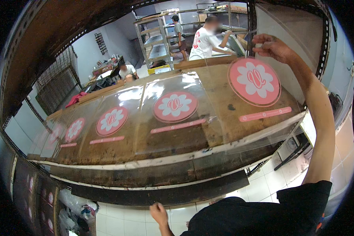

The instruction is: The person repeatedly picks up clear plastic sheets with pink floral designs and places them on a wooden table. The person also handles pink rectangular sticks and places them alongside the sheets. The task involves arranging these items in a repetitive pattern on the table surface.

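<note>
My right hand [274, 48] is raised at the upper right, fingers pinched at the upper edge of a clear plastic sheet [233, 128]. This sheet hangs tilted over the right end of a brown wooden shelf board [220, 144]. Printed on it are a pink disc [240, 94] with a white flower and a pink strip [265, 114] below. To its left, several similar printed clear sheets [175, 106] lie in a row on the shelf, with light glaring off them. Low in front of the shelf, my left hand [159, 214] is curled closed, with nothing visible in it.
Perforated metal uprights [251, 23] frame the shelf, and a dark lower board [161, 192] juts out beneath. Plastic bags [72, 204] sit at the lower left. Beyond the shelf, a person in a white shirt [202, 41] handles a panel; other people are farther back.
</note>
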A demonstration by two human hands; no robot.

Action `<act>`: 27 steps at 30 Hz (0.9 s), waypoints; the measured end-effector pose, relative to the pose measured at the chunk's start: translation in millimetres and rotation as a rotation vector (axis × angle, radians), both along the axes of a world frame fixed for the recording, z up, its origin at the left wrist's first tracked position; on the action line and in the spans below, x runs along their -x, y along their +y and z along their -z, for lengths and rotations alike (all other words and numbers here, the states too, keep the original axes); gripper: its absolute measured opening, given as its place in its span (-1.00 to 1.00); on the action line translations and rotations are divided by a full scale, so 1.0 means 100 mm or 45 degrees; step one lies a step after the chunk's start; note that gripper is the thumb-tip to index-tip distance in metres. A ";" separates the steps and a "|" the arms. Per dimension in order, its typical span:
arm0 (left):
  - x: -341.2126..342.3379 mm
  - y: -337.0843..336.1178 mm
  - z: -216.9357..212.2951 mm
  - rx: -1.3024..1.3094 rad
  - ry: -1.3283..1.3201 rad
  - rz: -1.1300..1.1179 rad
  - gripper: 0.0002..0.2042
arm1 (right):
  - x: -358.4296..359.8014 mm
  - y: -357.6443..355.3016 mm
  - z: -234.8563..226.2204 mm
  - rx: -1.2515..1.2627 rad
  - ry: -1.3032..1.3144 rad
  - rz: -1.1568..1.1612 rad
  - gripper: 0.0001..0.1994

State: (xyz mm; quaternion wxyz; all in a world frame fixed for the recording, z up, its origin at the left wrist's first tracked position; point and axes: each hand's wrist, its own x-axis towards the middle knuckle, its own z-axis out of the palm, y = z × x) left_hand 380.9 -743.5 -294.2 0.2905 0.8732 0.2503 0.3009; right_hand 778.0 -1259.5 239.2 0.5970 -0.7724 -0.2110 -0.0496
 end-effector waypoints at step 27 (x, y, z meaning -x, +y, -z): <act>0.57 -1.38 2.24 1.247 0.482 -0.273 -0.76 | -1.46 0.12 1.19 0.180 0.437 -0.189 -0.46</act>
